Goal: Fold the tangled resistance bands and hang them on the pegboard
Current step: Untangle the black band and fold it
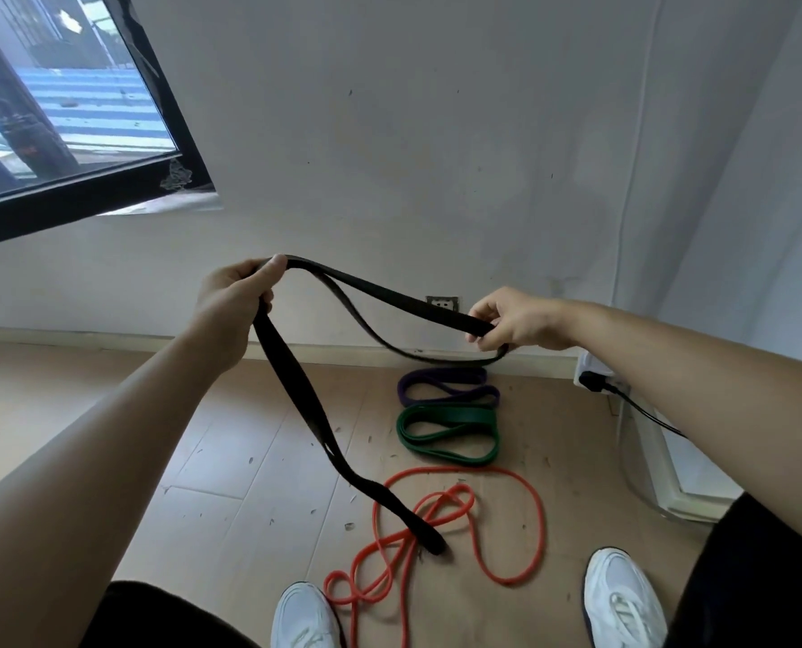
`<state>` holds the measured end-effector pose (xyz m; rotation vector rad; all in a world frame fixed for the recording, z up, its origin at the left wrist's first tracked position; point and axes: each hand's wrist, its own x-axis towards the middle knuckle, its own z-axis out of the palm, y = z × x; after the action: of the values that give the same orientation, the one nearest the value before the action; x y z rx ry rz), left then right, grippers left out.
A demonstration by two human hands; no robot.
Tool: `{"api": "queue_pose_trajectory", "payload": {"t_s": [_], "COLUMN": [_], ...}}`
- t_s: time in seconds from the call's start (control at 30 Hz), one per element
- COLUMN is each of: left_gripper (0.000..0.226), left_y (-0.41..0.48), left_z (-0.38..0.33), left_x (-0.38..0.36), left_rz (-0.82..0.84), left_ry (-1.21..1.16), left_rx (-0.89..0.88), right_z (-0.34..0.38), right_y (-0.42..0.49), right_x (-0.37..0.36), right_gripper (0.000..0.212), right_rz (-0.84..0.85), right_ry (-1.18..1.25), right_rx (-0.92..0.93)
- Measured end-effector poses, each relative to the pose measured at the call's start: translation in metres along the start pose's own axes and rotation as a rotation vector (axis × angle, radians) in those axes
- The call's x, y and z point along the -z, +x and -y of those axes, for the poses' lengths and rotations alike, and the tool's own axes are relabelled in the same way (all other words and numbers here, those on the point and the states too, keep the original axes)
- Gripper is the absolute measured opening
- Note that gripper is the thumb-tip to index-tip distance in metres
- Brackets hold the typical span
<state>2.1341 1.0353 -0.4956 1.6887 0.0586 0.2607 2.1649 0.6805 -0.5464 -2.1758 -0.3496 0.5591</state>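
A long black resistance band (371, 287) is held up in front of the wall. My left hand (235, 301) grips it at the upper left, and a doubled length hangs from that hand down to the floor near the orange band. My right hand (515, 320) pinches the band's other loop at the right. On the floor lie a folded purple band (445, 385), a folded green band (450, 432) just in front of it, and a tangled orange band (436, 521) spread out between my feet. No pegboard is in view.
A white wall with a socket (442, 302) stands ahead, a dark-framed window (86, 180) at upper left. A black plug and cable (623, 399) run along the right wall. My white shoes (623, 596) stand on the wooden floor, which is littered with small debris.
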Motion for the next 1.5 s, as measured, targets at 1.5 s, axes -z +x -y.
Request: {"api": "queue_pose_trajectory", "payload": {"t_s": [1.5], "left_gripper": [0.018], "left_y": [-0.028], "left_z": [0.036], "left_x": [-0.020], "left_rz": [0.710], "left_ry": [0.868], "left_rx": [0.142], "right_z": [0.003], "right_y": [0.004], "right_x": [0.051], "right_gripper": [0.013], "right_rz": [-0.693], "right_ry": [1.189], "right_rx": [-0.065]}}
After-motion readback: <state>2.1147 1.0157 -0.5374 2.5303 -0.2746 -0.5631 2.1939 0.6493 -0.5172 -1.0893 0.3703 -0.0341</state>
